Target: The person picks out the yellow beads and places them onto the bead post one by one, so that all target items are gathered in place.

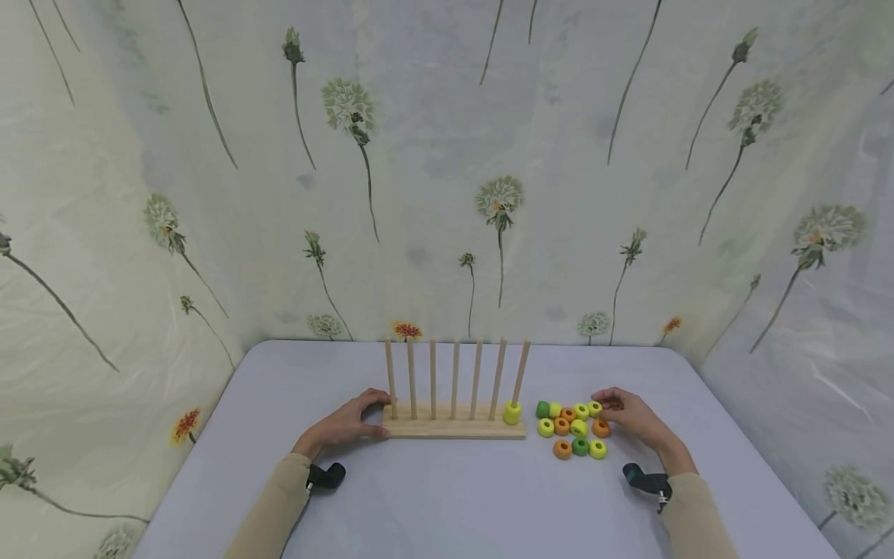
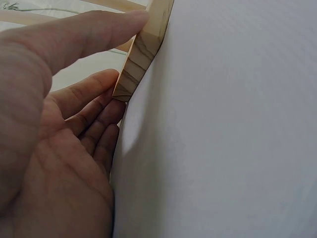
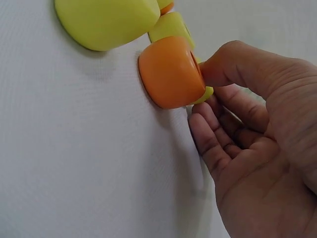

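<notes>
"Start with the head view. Where is everything?"

"The wooden stand lies on the white table, toward its far edge and near the middle. Seven pegs rise from it, and one yellow ring sits low on the rightmost."

"And the loose beads?"

"Twelve of them, green, orange and yellow, sit between the stand and the right hand, on the side toward the table's right edge. Behind the far edge hangs a flower-printed cloth."

"What are the hands doing there?"

"The left hand grips the stand's left end, thumb at the front, fingers at the back. The right has its fingertips at the yellow bead in the group's far right corner; an orange bead is just in front."

"Now the left wrist view."

"The thumb presses the wooden end, and the other fingers reach round its opposite side, close above the tabletop."

"And the right wrist view?"

"The orange bead is nearest the thumb and partly hides that yellow one. Thumb and fingers lie on either side of the yellow bead; I can't tell whether they have closed on it."

"Anything else there?"

"Another yellow bead stands large at the top, apart from the fingers."
</notes>
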{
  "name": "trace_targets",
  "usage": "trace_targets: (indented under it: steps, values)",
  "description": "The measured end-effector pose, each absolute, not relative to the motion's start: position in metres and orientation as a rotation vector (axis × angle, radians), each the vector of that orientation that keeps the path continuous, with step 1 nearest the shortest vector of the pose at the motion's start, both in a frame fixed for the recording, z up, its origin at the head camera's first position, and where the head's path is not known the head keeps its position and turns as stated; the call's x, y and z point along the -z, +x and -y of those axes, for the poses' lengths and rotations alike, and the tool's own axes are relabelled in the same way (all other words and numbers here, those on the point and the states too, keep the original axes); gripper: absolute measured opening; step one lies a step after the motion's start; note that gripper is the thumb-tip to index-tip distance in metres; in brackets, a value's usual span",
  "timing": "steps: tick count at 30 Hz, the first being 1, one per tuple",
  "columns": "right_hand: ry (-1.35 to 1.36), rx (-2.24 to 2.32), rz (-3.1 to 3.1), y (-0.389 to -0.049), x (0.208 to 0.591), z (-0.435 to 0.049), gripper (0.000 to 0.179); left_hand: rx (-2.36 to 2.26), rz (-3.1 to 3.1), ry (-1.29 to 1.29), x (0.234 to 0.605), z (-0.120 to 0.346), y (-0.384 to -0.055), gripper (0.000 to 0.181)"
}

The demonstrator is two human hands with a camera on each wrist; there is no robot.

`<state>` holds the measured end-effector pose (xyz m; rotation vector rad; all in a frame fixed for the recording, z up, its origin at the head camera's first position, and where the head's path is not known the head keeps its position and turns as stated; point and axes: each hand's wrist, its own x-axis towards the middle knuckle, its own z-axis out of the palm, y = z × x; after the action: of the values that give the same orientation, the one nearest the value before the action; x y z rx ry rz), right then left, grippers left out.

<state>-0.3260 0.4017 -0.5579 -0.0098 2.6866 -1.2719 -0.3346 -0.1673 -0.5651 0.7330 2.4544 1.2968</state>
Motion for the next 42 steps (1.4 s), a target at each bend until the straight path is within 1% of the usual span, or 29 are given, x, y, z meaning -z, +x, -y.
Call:
trace_targets:
  steps: [20, 33, 42]
  values:
    - [0.035, 1.225, -2.745, -0.3275, 0.5634, -0.4048, 0.051, -1.294, -2.452, 0.689, 0.5664, 0.1666, -0.3339, 0.061]
    - [0.051, 1.211, -2.777, -0.3284, 0.5635, -0.405, 0.053, -1.313, -2.445, 0.705, 0.5627, 0.1662, -0.3331, 0.059]
    - [0.053, 1.242, -2.762, -0.3285, 0.5635, -0.4071, 0.054, -1.288, -2.458, 0.698, 0.5645, 0.1669, -0.3347, 0.062]
